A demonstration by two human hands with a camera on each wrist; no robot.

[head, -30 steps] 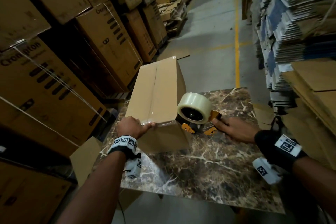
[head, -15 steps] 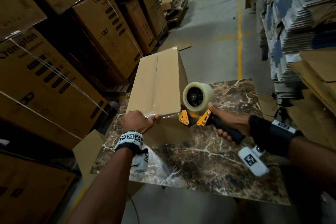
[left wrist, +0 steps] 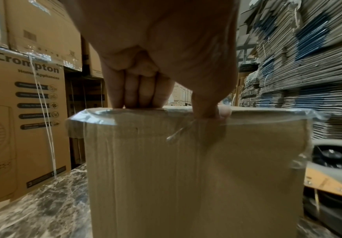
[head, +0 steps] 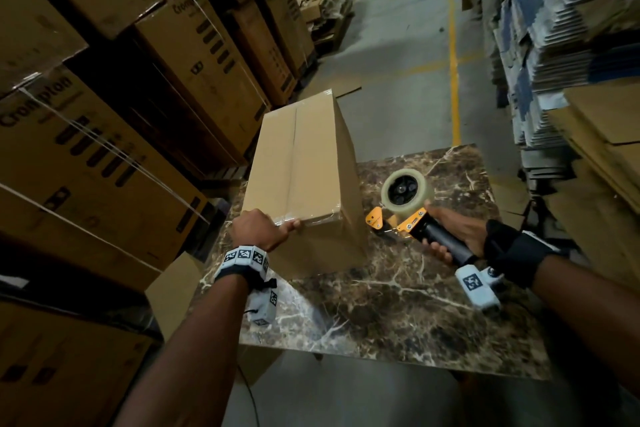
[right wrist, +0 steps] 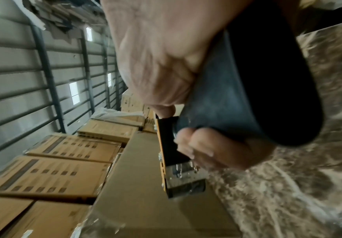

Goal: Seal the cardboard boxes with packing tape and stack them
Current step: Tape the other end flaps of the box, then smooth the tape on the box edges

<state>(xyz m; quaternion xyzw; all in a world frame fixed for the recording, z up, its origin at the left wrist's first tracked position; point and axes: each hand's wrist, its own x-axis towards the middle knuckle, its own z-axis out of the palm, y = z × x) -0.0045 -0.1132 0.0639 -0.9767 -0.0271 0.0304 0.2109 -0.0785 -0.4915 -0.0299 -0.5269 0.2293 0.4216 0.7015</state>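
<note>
**On the marble table: box held at its taped edge, tape gun beside it**

On both sides of the aisle, big stuff first: stacked printed cartons (head: 114, 163) fill the left, some w/ white strapping; piles of flat-packed cardboard sheets (head: 561, 45) fill the right. A yellow floor line (head: 454, 55) runs down the concrete btwn them.

The marble table (head: 398, 315) sits in the foreground. On it stands the cardboard box (head: 304, 163), plain brown, long top face w/ flaps closed and clear tape along the centre seam; tape also wraps over the near top edge & down the front, wrinkled at the corners. Contents not visible.

Left hand (head: 260, 229) grips the box's near top edge: fingers curled down onto the top face, thumb (left wrist: 205, 106) pressing the tape on the front face just under the rim.

Right hand (head: 453, 232) is wrapped tight round the black handle of the tape dispenser (head: 405, 211), fingers fully curled under, thumb up by the orange frame. The dispenser sits just right of the box, apart from it, low over the tabletop; can't tell if it touches the marble. Its clear tape roll (head: 406, 191) faces up toward the head cam.
</note>
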